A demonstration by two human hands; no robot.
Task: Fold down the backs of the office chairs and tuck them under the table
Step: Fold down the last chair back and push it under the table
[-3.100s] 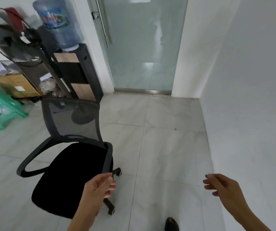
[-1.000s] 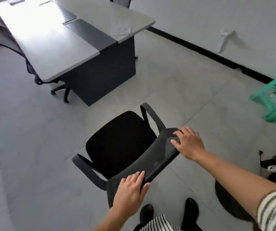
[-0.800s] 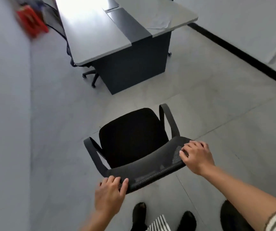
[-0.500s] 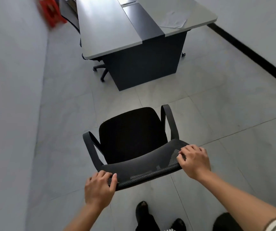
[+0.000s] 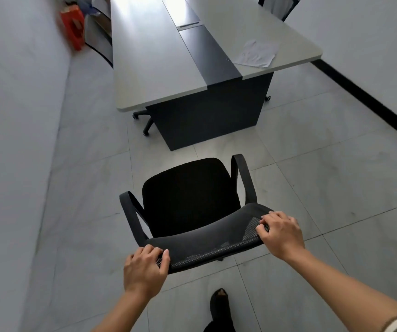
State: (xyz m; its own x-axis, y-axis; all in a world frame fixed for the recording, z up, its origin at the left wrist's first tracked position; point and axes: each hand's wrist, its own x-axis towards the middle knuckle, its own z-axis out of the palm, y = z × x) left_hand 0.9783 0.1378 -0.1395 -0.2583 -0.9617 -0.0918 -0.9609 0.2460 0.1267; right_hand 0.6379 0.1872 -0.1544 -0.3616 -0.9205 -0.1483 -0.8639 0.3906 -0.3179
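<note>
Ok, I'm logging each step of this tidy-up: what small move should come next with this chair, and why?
Probably roll the chair forward toward the table. Both the left hand and right hand grip its mesh back, which looks upright, and open floor separates chair and table.

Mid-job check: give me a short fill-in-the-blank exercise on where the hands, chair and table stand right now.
1. Both the left hand and the right hand grip the top edge of the chair's mesh ____.
2. The chair stands on the tiled floor, not yet under the ____.
3. The sheet of paper lies on top of the ____.
4. The chair's seat is ____ in colour.

Missing words: back; table; table; black
</note>
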